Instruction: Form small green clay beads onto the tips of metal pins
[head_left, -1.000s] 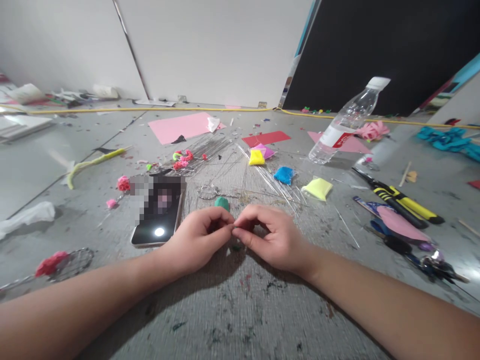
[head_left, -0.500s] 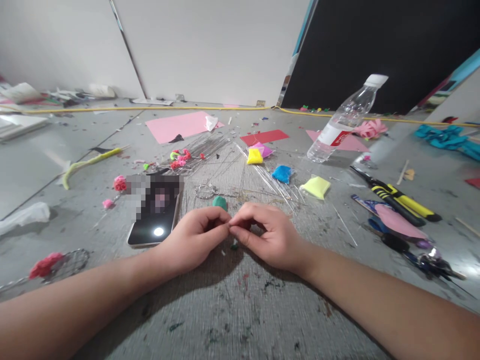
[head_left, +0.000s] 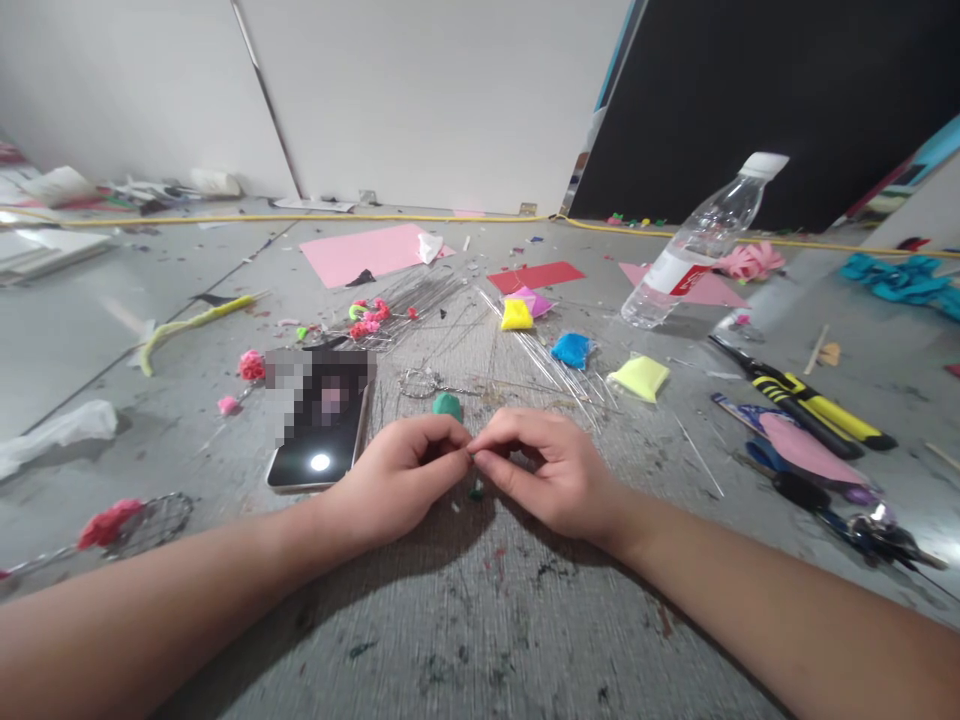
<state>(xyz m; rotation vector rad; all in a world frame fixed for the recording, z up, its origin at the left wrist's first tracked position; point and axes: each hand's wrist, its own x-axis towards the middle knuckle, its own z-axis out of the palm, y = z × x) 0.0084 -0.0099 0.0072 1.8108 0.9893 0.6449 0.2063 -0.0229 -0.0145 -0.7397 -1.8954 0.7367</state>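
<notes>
My left hand (head_left: 411,475) and my right hand (head_left: 546,468) meet at the fingertips over the grey table, thumb and forefinger pinched on each. Whatever sits between the tips is too small to make out. Just beyond them lies a lump of green clay (head_left: 448,405). A dark green bit (head_left: 476,490) shows on the near side, under the fingertips. To the left of my left hand rests a phone (head_left: 319,430), its screen partly blurred out. Behind the lump is a twisted wire loop (head_left: 420,382).
Clay packets in yellow (head_left: 517,315), blue (head_left: 573,350) and pale yellow (head_left: 640,377) lie beyond my hands, near loose wires (head_left: 551,365). A plastic bottle (head_left: 701,245) leans at back right. A yellow-black lighter-like tool (head_left: 814,400) and keys (head_left: 881,535) lie right. Pink paper (head_left: 360,255) is behind.
The whole view has shifted slightly, with things appearing a little farther right. My hands keep the same fingertip-to-fingertip pinch.
</notes>
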